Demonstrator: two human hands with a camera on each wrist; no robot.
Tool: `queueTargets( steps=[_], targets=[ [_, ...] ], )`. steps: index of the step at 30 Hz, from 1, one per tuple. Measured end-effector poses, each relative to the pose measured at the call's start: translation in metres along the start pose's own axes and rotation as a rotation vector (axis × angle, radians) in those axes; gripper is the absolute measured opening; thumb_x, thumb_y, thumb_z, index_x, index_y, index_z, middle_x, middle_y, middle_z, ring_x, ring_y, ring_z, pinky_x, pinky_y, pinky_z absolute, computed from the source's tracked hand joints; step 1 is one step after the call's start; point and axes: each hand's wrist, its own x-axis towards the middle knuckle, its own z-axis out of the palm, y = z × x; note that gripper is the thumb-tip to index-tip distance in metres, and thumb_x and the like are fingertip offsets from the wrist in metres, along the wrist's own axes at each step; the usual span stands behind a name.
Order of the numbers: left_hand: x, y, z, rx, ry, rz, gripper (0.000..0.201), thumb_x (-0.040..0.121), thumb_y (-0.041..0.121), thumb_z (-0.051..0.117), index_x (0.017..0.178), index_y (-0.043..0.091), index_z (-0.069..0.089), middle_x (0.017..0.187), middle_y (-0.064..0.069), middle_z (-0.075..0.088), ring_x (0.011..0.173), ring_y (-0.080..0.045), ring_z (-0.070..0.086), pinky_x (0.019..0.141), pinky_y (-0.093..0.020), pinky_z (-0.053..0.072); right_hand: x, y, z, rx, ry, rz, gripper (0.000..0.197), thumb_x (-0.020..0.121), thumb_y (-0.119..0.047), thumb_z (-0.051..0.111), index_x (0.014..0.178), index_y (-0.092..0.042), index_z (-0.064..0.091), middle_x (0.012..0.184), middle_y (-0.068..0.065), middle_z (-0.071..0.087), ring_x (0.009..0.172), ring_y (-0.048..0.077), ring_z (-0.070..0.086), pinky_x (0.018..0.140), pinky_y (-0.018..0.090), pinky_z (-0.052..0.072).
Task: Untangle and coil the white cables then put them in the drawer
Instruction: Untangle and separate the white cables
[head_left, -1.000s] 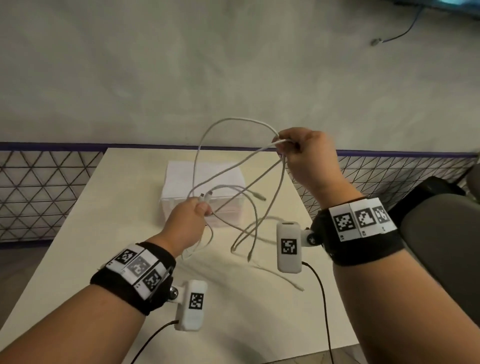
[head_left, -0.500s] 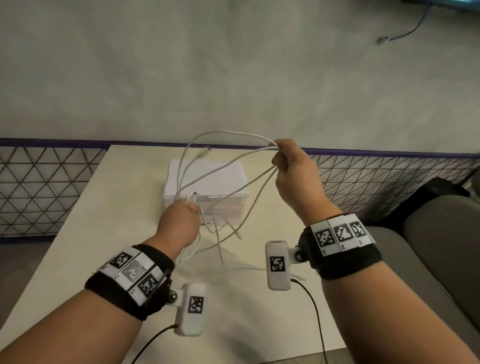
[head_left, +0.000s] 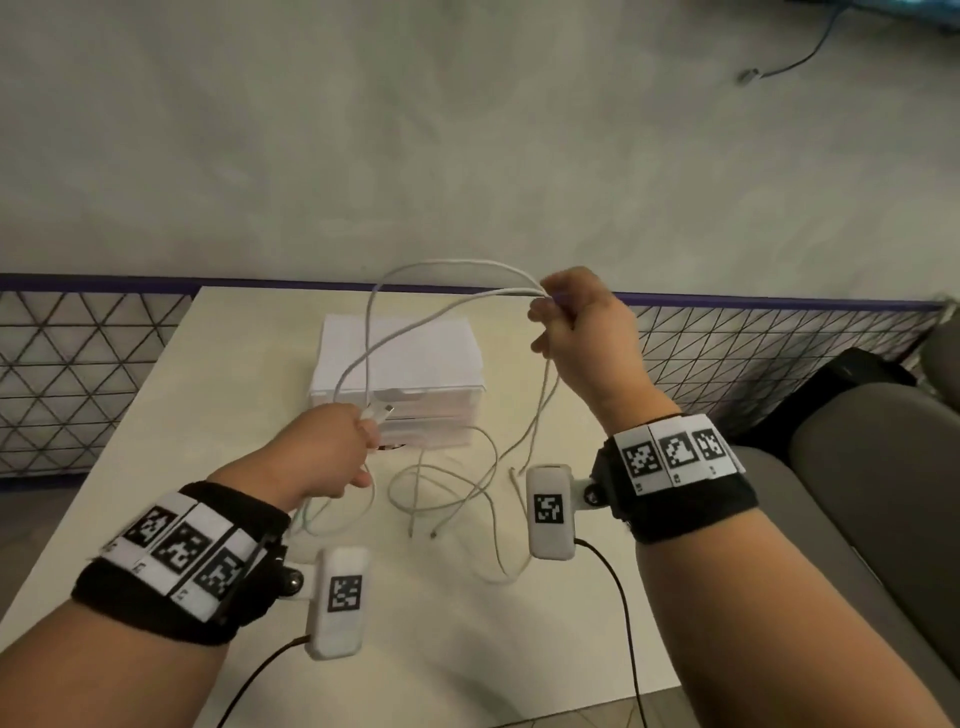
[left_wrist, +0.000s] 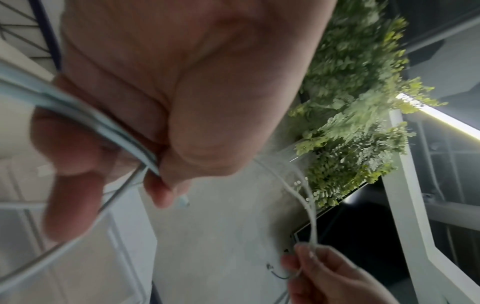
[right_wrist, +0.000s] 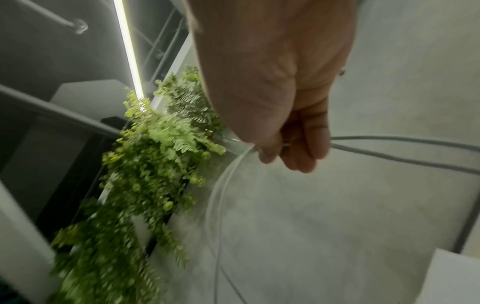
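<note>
Thin white cables (head_left: 441, 312) arc in the air between my two hands above a cream table (head_left: 156, 441). My left hand (head_left: 332, 452) grips cable strands, and a connector plug (head_left: 382, 413) sticks out past its thumb; the left wrist view shows the cables (left_wrist: 103, 127) curled inside its fingers. My right hand (head_left: 576, 332), raised higher at the right, pinches other strands (right_wrist: 389, 148) between thumb and fingers. More cable loops (head_left: 447, 493) with loose ends lie tangled on the table below. A white drawer unit (head_left: 400, 353) with its drawers closed stands just behind the left hand.
A black wire-mesh fence (head_left: 67, 374) with a purple top rail runs behind the table, below a grey wall. A grey sofa (head_left: 857, 493) with a black item on it sits at the right. Black camera leads (head_left: 623, 623) trail from both wrists.
The left hand has drawn its cable end down toward the drawer unit. The hanging strands have dropped lower, and more loops now lie on the table. The right hand stays raised.
</note>
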Motion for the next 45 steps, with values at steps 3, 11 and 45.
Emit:
queueTargets(
  steps=[3,11,45],
  targets=[
    [0.002,-0.004,-0.013,0.059,0.005,0.019,0.018,0.099,0.019,0.039,0.096,0.011,0.055,0.075,0.000,0.058,0.062,-0.012,0.057,0.053,-0.024,0.048,0.002,0.017,0.000,-0.123,-0.068,0.017,0.006,0.091,-0.016,0.057,0.090,-0.019,0.062,0.080,0.001,0.067,0.062,0.009,0.066,0.060,0.011,0.048],
    [0.008,-0.022,-0.012,0.256,0.044,0.128,0.031,0.098,0.018,0.040,0.069,0.025,0.045,0.068,0.007,0.053,0.059,-0.008,0.054,0.051,-0.017,0.039,0.008,0.036,-0.002,-0.168,0.178,-0.340,0.011,0.082,0.000,0.066,0.089,-0.007,0.070,0.101,0.007,0.058,0.091,0.011,0.055,0.081,0.006,0.044],
    [-0.009,0.033,-0.025,0.135,0.655,0.530,0.029,0.099,0.015,0.036,0.099,0.007,0.064,0.105,-0.005,0.046,0.091,-0.021,0.045,0.077,-0.024,0.028,-0.009,0.064,-0.008,-0.670,-0.450,0.006,0.021,0.091,-0.022,0.056,0.103,-0.009,0.069,0.093,0.005,0.058,0.078,0.018,0.053,0.069,0.025,0.037]
  ],
)
